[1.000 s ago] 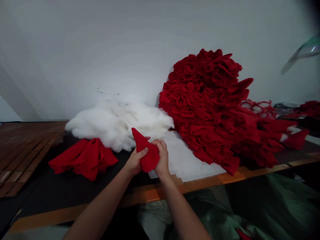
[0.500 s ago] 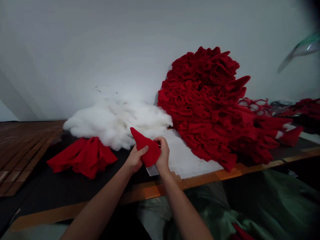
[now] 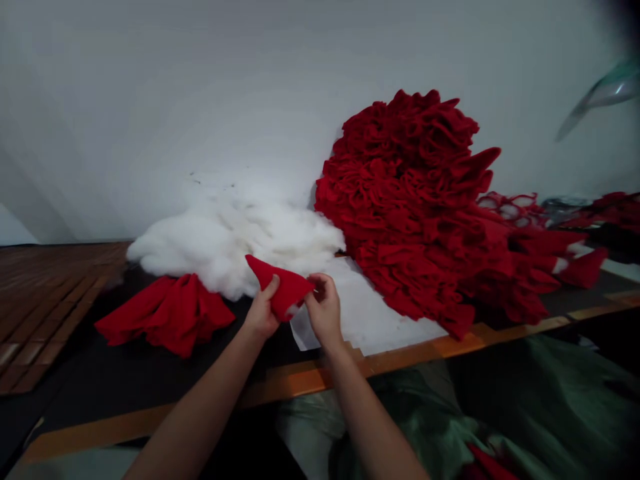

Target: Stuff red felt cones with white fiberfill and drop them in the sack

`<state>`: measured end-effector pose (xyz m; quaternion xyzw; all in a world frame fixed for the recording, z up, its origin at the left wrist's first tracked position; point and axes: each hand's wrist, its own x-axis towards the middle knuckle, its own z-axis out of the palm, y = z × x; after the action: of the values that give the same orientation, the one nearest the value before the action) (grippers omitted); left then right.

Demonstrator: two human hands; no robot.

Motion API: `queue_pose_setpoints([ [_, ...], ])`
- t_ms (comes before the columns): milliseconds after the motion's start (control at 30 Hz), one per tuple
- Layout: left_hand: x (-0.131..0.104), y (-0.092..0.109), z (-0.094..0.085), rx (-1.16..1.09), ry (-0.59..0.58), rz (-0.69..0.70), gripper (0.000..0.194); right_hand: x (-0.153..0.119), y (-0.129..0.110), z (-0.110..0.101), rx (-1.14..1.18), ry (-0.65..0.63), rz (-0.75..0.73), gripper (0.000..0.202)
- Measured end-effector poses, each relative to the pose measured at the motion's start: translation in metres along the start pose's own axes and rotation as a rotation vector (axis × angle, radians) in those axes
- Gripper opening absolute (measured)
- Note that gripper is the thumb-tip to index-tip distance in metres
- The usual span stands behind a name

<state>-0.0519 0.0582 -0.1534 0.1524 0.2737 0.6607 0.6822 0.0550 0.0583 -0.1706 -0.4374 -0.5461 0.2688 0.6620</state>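
Observation:
My left hand (image 3: pixel 264 312) is closed on a small red cone-shaped hat (image 3: pixel 285 287), thumb across its front, tip pointing up and left. A bit of white stuffing shows at the hat's wide open end. At that end's right edge, the curled fingers of my right hand (image 3: pixel 324 307) pinch the rim. Behind the hat spreads a heap of white fluffy stuffing (image 3: pixel 225 240). To the left of my hands lie a few red cloth pieces (image 3: pixel 167 313), spread flat-sided and folded.
A tall pile of red cloth cones (image 3: pixel 410 207) leans on the wall at the right. White paper (image 3: pixel 375 320) lies under its front. Brown wooden slats (image 3: pixel 55 293) cover the table's left end. Green fabric (image 3: pixel 540 400) hangs below the taped table edge (image 3: pixel 295 387).
The red hat has moved a little left and tilted, so its open end and some stuffing now show. My right hand has come out to the rim.

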Motion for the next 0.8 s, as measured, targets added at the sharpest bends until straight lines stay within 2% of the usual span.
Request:
queue_pose_setpoints([
  [67, 0.004, 0.008, 0.0, -0.071, 0.058, 0.002, 0.019, -0.01, -0.003, -0.007, -0.089, 0.111, -0.078, 0.014],
  [100, 0.005, 0.011, -0.001, -0.094, 0.069, 0.001, 0.02, -0.015, -0.005, -0.009, -0.147, 0.114, -0.147, 0.012],
  [200, 0.005, 0.011, -0.002, -0.11, 0.036, -0.024, 0.023, -0.03, -0.011, -0.005, -0.25, -0.061, -0.333, 0.023],
  [367, -0.002, -0.002, -0.004, -0.065, -0.134, 0.005, 0.035, -0.03, -0.007, 0.015, -0.268, -0.232, -0.395, 0.046],
  [433, -0.004, -0.006, -0.005, -0.066, -0.15, -0.007, 0.036, -0.028, -0.004, 0.018, -0.264, -0.266, -0.42, 0.049],
  [567, -0.001, -0.005, -0.004, -0.121, -0.067, -0.044, 0.017, -0.031, -0.005, 0.017, -0.267, -0.168, -0.415, 0.046],
  [667, 0.003, 0.005, -0.002, -0.158, -0.012, -0.081, 0.017, -0.035, -0.008, 0.013, -0.238, -0.159, -0.429, 0.035],
  [800, 0.004, 0.025, 0.0, -0.225, 0.059, 0.05, 0.015, -0.021, 0.002, 0.0, -0.197, -0.054, -0.249, 0.023],
])
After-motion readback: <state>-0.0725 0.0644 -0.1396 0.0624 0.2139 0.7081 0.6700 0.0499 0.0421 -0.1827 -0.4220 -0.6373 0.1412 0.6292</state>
